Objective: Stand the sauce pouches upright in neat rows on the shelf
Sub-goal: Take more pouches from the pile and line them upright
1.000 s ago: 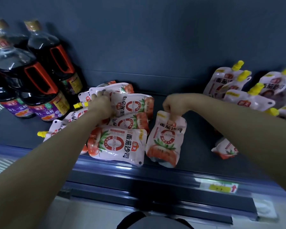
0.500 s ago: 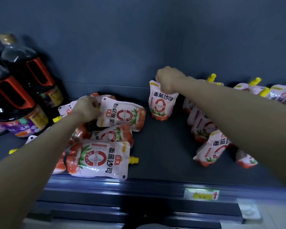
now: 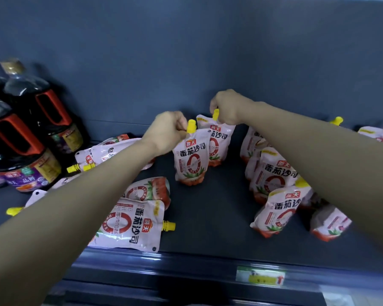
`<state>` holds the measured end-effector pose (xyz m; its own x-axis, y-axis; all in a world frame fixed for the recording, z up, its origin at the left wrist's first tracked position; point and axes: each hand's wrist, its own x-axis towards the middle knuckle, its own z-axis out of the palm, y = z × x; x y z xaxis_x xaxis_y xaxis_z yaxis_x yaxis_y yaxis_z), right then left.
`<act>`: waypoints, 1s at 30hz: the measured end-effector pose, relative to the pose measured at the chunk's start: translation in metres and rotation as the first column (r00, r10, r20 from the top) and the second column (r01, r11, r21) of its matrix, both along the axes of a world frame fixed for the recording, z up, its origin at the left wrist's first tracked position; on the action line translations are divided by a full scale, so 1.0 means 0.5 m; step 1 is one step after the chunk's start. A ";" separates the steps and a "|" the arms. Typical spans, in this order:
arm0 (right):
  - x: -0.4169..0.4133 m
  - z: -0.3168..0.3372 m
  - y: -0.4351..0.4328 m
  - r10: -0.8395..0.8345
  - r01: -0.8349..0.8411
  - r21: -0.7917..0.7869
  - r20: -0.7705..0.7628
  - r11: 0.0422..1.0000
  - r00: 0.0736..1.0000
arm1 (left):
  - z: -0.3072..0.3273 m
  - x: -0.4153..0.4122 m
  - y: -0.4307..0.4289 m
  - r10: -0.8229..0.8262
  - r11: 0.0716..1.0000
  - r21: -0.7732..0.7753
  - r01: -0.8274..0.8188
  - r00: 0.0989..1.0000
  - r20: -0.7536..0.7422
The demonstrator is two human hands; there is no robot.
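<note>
White and red sauce pouches with yellow caps lie and stand on a dark shelf (image 3: 208, 217). My left hand (image 3: 167, 132) pinches the top of an upright pouch (image 3: 191, 160) by its cap in the middle of the shelf. Just behind it, my right hand (image 3: 227, 108) grips the cap of a second upright pouch (image 3: 217, 142) near the back wall. Several pouches lie flat at the left, the nearest one (image 3: 131, 224) at the front edge. A row of upright pouches (image 3: 272, 173) stands at the right, partly hidden by my right arm.
Large dark soy sauce bottles (image 3: 24, 146) with red handles stand at the far left. The shelf's front rail (image 3: 186, 268) carries a price tag (image 3: 260, 276). A grey back wall closes the shelf behind the pouches.
My left hand lifted a pouch from the flat pile and brought it upright to the middle, in front of the pouch my right hand still holds near the back wall.
</note>
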<state>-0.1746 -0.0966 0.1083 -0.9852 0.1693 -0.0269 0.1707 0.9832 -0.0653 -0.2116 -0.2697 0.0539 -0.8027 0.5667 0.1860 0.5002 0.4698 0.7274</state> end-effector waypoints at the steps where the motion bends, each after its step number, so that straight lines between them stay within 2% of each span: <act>1: 0.007 0.007 0.004 -0.001 0.001 -0.007 -0.011 1.000 1.000 | 0.004 0.002 0.011 -0.023 0.999 -0.049 0.022 1.000 -0.008; 3: 0.019 0.021 0.014 -0.003 0.002 -0.016 -0.041 1.000 0.999 | 0.010 0.001 0.026 -0.048 0.981 -0.193 0.038 0.998 -0.042; 5: 0.033 0.033 0.022 -0.012 0.010 -0.024 -0.075 1.000 0.997 | 0.013 -0.003 0.035 -0.029 0.968 -0.250 0.013 0.998 -0.062; 14: 0.074 0.045 0.037 -0.015 0.007 -0.066 -0.119 0.998 0.993 | -0.008 0.032 0.094 0.081 0.995 -0.050 -0.084 0.995 -0.050; 22: 0.104 0.047 0.021 0.067 -0.076 -0.078 -0.118 0.994 0.991 | -0.002 0.056 0.071 0.035 0.999 -0.007 -0.035 0.999 -0.012; 30: 0.105 0.054 -0.051 0.265 -0.266 0.009 -0.113 0.964 0.958 | 0.054 0.101 -0.045 0.204 0.972 -0.065 -0.226 0.948 -0.246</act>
<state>-0.1219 -0.1223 0.1355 -0.9914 -0.0986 0.0863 -0.1052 0.9916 -0.0755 -0.1612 -0.2920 0.0809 -0.8468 0.4087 0.3404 0.5319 0.6435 0.5504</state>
